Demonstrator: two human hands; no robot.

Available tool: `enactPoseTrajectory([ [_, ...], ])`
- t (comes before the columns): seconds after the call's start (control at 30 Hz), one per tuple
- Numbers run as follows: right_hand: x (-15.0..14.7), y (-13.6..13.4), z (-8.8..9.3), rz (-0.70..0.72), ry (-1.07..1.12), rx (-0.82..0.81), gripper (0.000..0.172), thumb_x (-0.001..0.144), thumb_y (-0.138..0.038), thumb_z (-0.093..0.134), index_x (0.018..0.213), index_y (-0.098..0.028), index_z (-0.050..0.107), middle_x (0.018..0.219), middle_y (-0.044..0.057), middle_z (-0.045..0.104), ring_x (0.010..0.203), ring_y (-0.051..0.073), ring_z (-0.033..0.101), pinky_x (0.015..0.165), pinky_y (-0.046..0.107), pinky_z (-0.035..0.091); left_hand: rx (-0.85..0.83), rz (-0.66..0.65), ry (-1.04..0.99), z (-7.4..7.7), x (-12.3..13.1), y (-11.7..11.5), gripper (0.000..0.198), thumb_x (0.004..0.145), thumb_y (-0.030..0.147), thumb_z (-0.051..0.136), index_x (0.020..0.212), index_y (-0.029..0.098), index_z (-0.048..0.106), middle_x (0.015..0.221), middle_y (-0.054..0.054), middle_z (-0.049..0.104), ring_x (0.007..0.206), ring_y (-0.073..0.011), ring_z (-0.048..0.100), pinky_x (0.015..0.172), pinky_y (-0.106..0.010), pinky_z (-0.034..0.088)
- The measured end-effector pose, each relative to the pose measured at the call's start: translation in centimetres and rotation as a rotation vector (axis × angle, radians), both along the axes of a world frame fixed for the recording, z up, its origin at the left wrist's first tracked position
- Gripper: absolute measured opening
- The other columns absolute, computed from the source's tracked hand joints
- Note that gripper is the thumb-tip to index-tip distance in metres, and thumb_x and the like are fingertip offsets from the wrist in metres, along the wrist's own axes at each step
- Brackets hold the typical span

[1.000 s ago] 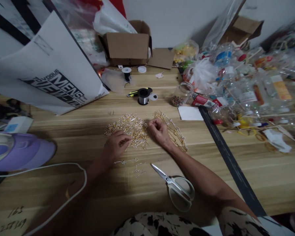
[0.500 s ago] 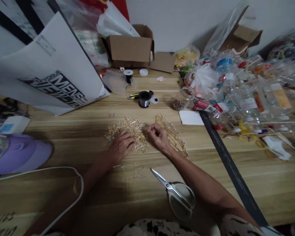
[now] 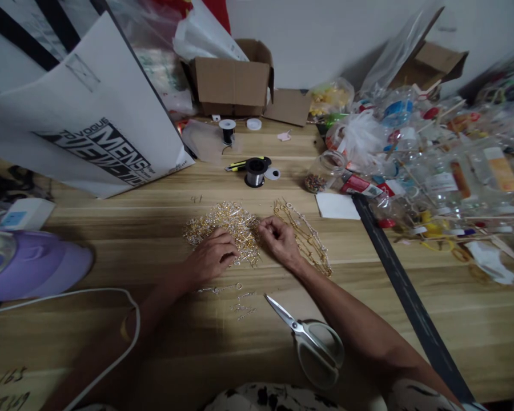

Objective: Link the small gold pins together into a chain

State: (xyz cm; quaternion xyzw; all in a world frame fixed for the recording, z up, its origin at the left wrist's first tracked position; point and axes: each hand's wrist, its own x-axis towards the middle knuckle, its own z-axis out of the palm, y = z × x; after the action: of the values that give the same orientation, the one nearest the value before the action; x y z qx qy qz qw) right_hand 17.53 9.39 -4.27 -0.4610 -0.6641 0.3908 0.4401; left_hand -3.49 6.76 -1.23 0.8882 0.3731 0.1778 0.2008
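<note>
A heap of small gold and silver chain pieces (image 3: pixel 223 222) lies on the wooden table (image 3: pixel 454 308). My left hand (image 3: pixel 212 257) rests on the heap's near edge with its fingers curled into the pieces. My right hand (image 3: pixel 279 240) is at the heap's right side, fingers pinched together on something too small to make out. To its right lies a row of gold chains (image 3: pixel 308 237). Two or three short chain bits (image 3: pixel 235 297) sit just in front of my hands. White-handled scissors (image 3: pixel 312 339) lie below my right forearm.
A white printed bag (image 3: pixel 89 125) leans at back left, with a cardboard box (image 3: pixel 233 80) behind. Wire spools (image 3: pixel 256 170) and a bead jar (image 3: pixel 323 170) stand mid-table. Bottles and bags crowd the right. A black strip (image 3: pixel 406 297) runs diagonally. A purple device (image 3: pixel 29 265) with a white cord sits left.
My left hand slid up and to the right into the heap of chain pieces. My right hand has hardly moved. The view shifted slightly.
</note>
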Motion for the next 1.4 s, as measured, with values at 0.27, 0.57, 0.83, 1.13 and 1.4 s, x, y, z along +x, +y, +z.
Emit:
enactPoseTrajectory([
  [0.27,0.0,-0.1,0.4,0.013,-0.013,-0.008,0.018,0.084,-0.034,0.052,0.077,-0.017,0.056,0.053,-0.006,0.039,0.049,0.009,0.036,0.050,0.022,0.031,0.073,0.060,-0.013,-0.4,0.1,0.1,0.013,0.083,0.023,0.059,0.091,0.018,0.067,0.085,-0.006,0.061,0.090,-0.0209,0.048,0.085,-0.037,0.041],
  [0.57,-0.1,-0.1,0.3,0.006,-0.013,-0.010,0.019,0.085,-0.034,0.052,0.077,-0.017,0.056,0.054,-0.005,0.039,0.049,0.009,0.036,0.050,0.022,0.031,0.061,0.041,-0.035,-0.6,0.9,0.2,0.016,0.088,0.018,0.052,0.079,0.016,0.065,0.081,-0.005,0.063,0.087,-0.0194,0.049,0.084,-0.035,0.040],
  [0.83,-0.1,-0.3,0.4,0.032,-0.057,0.041,0.017,0.085,-0.032,0.051,0.077,-0.017,0.056,0.054,-0.005,0.041,0.049,0.010,0.037,0.050,0.022,0.032,0.006,0.100,-0.299,-0.9,0.6,0.7,0.008,0.081,0.016,0.060,0.076,0.017,0.065,0.078,-0.004,0.066,0.083,-0.0177,0.055,0.078,-0.033,0.044],
  [1.13,-0.3,-1.3,0.7,0.237,-0.264,0.333,0.015,0.089,-0.027,0.047,0.083,-0.019,0.058,0.062,0.001,0.057,0.051,0.011,0.048,0.052,0.023,0.039,0.073,0.259,-0.362,-1.2,0.8,0.4,0.025,0.076,0.020,0.068,0.100,0.018,0.064,0.080,-0.004,0.064,0.083,-0.0198,0.055,0.079,-0.036,0.044],
  [1.4,-0.4,-1.6,0.4,0.323,-0.357,0.488,0.015,0.092,-0.024,0.044,0.087,-0.018,0.057,0.067,0.004,0.065,0.056,0.013,0.056,0.055,0.024,0.042,0.087,0.169,-0.403,-1.6,1.0,0.0,0.011,0.083,0.019,0.059,0.076,0.017,0.067,0.073,-0.004,0.063,0.080,-0.0174,0.053,0.072,-0.031,0.044],
])
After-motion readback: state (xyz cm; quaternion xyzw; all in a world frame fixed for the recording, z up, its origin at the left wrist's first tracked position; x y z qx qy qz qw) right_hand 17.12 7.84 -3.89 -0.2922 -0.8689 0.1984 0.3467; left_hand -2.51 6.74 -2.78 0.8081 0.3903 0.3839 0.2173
